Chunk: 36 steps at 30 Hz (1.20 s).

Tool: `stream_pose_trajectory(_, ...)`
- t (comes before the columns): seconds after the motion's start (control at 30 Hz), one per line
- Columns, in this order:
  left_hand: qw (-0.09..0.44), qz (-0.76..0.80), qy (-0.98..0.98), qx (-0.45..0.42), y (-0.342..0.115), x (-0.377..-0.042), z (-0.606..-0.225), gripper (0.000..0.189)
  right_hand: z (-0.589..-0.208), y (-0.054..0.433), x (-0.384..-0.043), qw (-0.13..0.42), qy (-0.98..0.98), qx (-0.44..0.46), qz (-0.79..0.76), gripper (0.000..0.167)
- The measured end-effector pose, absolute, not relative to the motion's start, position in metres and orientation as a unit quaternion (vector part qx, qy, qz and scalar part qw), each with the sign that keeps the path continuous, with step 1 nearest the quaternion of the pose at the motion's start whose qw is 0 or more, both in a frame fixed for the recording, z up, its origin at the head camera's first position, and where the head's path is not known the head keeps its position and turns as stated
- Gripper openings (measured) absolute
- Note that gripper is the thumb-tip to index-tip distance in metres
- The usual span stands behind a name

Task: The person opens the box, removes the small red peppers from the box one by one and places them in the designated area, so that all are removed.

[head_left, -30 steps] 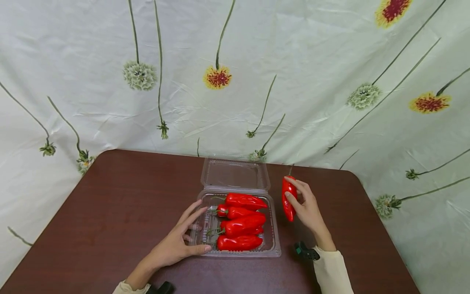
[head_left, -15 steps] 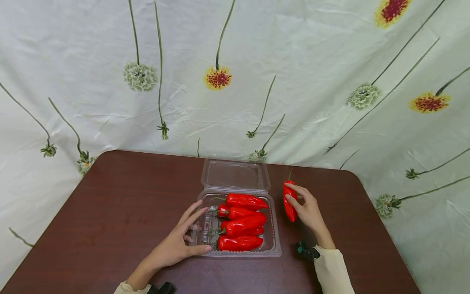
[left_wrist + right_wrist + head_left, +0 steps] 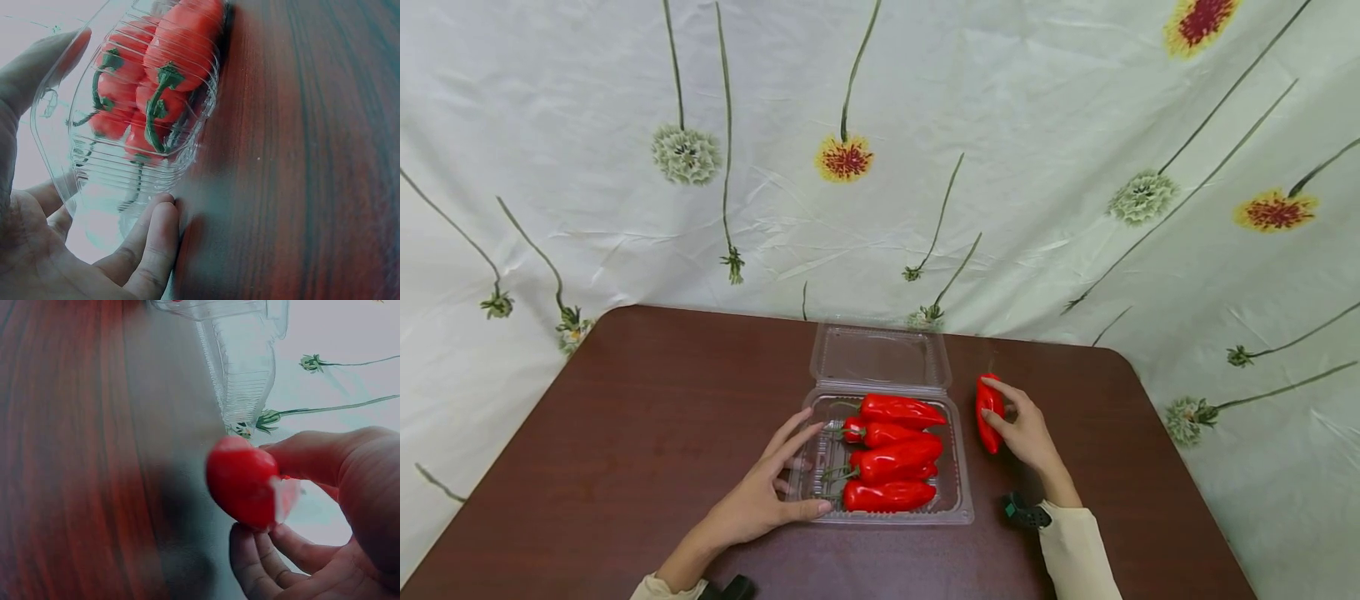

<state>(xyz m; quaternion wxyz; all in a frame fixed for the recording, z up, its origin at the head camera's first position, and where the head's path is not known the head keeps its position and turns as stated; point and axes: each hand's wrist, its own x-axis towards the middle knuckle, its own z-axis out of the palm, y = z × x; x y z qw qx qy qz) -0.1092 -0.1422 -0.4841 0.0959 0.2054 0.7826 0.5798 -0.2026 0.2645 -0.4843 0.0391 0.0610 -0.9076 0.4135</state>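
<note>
A clear plastic clamshell container (image 3: 961,467) holds several red peppers (image 3: 895,497) with green stems, lying crosswise. My left hand (image 3: 767,492) holds the container's left end, fingers spread over its rim and side, thumb on the front rim. The left wrist view shows fingertips (image 3: 164,215) low against the ribbed wall, near the table. To the container's right, my right hand (image 3: 1028,433) pinches another red pepper (image 3: 988,417) between thumb and fingers, its stem pointing away from me. The right wrist view has that pepper (image 3: 240,484) end-on, above the tabletop, with fingers on both sides.
The container's transparent lid (image 3: 880,354) lies folded back toward the far edge of the dark brown table (image 3: 700,375). Behind the table hangs a pale cloth (image 3: 775,208) printed with flowers.
My right hand and its pepper have come slightly nearer to me along the container's right side. The left hand, the container and the peppers in it have not visibly moved.
</note>
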Motion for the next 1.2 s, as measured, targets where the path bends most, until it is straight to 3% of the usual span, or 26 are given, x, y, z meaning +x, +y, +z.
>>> stream_pose_trajectory(0.27,0.099,0.583,0.781,0.203,-0.1418,-0.1088,-0.4841,0.088,-0.4864,0.2636,-0.2023,0.041,-0.911,0.054,0.407,0.044)
stream_pose_trajectory(0.63,0.098,0.577,0.783,0.209,-0.1427,-0.1093,-0.485,0.088,-0.4913,0.2653,-0.2025,0.036,-0.915,0.036,0.399,0.046)
stream_pose_trajectory(1.2,0.102,0.569,0.791,0.198,-0.1435,-0.1092,-0.4864,0.089,-0.4898,0.2685,-0.203,0.071,-0.92,0.055,0.382,0.042)
